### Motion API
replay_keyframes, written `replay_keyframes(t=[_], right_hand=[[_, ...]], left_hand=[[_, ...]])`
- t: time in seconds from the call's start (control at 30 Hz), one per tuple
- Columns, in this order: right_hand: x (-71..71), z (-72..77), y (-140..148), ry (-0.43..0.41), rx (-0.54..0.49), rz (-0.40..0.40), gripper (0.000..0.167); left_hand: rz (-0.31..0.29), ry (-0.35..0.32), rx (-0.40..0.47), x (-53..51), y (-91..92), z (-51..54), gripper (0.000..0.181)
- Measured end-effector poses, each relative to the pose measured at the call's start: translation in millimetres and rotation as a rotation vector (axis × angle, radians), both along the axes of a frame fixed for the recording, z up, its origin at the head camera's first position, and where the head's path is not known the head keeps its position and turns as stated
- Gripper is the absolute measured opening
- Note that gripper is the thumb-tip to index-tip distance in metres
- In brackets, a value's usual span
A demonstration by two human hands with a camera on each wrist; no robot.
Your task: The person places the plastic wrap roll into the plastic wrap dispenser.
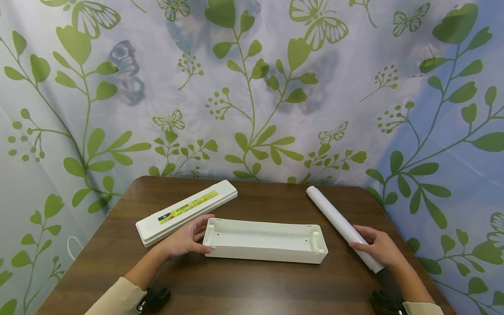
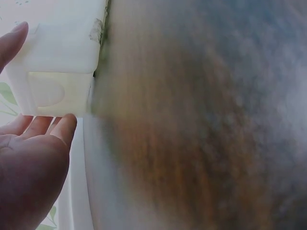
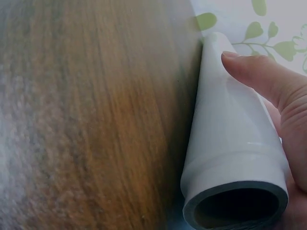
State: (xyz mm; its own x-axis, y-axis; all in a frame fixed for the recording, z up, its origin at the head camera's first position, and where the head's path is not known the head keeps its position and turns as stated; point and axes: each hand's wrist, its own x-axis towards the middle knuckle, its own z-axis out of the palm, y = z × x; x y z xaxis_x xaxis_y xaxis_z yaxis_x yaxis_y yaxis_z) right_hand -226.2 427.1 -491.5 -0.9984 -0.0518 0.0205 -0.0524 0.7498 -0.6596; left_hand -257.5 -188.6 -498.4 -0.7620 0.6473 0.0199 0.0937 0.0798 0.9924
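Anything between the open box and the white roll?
Just bare tabletop between the open box and the white roll, as the head view shows.

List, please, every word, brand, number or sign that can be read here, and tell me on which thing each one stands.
Readable text: none.
Label on the lid: small printed characters, too small and blurred to read.
Box and roll: no lettering visible on the sides shown.
Backdrop: printed leaves and butterflies, no words visible.
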Motion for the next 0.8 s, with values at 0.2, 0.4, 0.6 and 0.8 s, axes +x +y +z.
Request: replay_keyframes(t=[0.2,0.4,0.6,0.8], right_hand=[[-0.7,0.6,-1.2,0.034,0.01,0.016,0.072],[0.5,-1.1,-2.7,0.049,0.04,-0.004,0.072],[1.6,-1.1,-5.4,0.041,0.07,-0.034,0.074],[0.9,-0.9,-7.8,0.034,0.091,-0.051,0.073]], left_hand=[[-0.006,-0.009,0.005,-0.1,-0.4,1.3,0.105],[-0.014,0.007,0.009,0.5,-0.2,1.6,0.104],[-0.024,0.032,0.004,-0.4,0.2,0.7,0.1],[-0.026,0.041,0.002,-1.7,0.2,-0.5,0.097]])
